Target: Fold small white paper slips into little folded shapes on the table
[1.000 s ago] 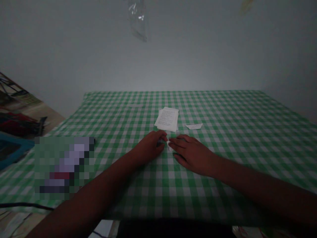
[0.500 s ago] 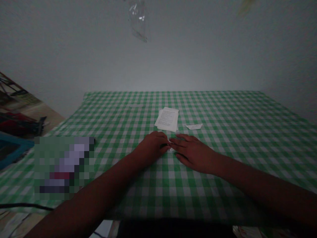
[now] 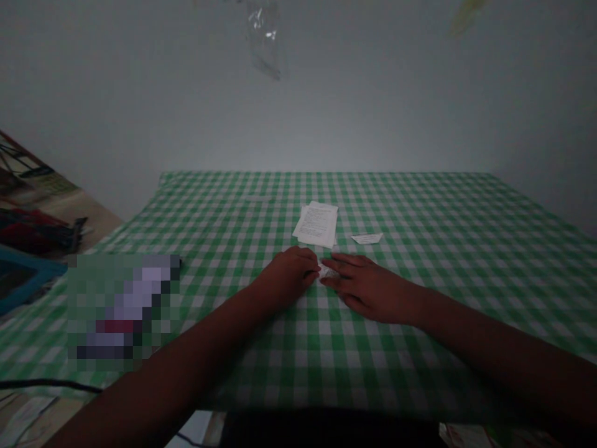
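Note:
Between my hands a small piece of printed white paper (image 3: 327, 270) lies on the checked cloth, largely covered by fingers. My left hand (image 3: 293, 272) is curled, its thumb and fingertips closed at the paper's left edge. Flat over the right part of the paper rests my right hand (image 3: 368, 286), with its fingers stretched out and apart. Just beyond the hands sits a small stack of printed sheets (image 3: 318, 224). A folded paper piece (image 3: 367, 238) with slanted ends lies to the right of that stack.
A green and white checked tablecloth (image 3: 420, 211) covers the table, which meets a pale wall (image 3: 373, 93). At the left lies a blurred-out object (image 3: 135, 305), with a black cable (image 3: 51, 384) near the table edge. A clear plastic bag (image 3: 263, 37) hangs on the wall.
My right hand's fingers have shifted slightly and spread, so more of the paper between the hands shows. My left hand stays almost where it was.

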A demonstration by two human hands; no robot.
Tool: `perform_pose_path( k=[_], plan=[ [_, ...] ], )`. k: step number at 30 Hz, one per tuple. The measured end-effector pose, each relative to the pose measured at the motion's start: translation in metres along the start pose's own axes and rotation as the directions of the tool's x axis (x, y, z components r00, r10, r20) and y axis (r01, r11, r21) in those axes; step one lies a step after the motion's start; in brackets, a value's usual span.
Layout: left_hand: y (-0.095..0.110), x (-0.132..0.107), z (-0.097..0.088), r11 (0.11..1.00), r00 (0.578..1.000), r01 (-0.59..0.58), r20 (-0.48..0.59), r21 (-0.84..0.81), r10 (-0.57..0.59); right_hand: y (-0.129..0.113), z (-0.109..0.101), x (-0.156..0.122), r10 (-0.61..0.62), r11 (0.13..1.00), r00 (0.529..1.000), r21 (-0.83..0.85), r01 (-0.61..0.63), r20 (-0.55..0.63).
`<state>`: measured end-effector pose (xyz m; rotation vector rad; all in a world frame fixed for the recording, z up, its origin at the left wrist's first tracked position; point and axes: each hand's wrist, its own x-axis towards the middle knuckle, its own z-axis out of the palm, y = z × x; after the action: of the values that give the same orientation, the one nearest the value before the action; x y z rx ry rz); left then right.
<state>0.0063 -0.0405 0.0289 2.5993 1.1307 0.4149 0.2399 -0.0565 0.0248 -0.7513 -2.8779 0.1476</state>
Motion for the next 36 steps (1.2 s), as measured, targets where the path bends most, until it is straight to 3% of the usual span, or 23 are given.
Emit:
perform_pose_path(
  k=[8,18,22,26,29,36],
  plan=[
    [0.003,0.000,-0.003,0.999,1.000,0.007,0.029,0.042,-0.009,-0.005,-0.004,0.000,-0.002,0.999,1.000,-0.050,0.004,0.030],
    [0.007,-0.004,-0.002,0.999,1.000,0.024,-0.001,0.044,-0.024,-0.001,-0.009,-0.003,-0.036,0.996,0.999,0.077,0.036,0.001],
    [0.012,-0.004,-0.003,0.995,0.999,0.040,0.016,0.092,-0.042,0.003,-0.013,-0.001,-0.062,0.982,0.996,0.175,0.073,-0.067],
    [0.011,-0.003,-0.004,0.992,0.999,0.036,0.034,0.118,-0.040,0.017,-0.015,0.001,0.032,0.957,0.983,0.288,0.023,-0.182],
    [0.009,-0.004,-0.005,0.993,0.997,0.036,0.056,0.109,-0.043,0.029,-0.012,0.000,0.036,0.981,0.975,0.196,0.007,-0.219],
    [0.009,-0.004,-0.006,0.994,0.997,0.038,0.064,0.104,-0.045,0.030,-0.006,-0.002,-0.038,0.999,0.992,-0.004,0.037,-0.121]
  ],
)
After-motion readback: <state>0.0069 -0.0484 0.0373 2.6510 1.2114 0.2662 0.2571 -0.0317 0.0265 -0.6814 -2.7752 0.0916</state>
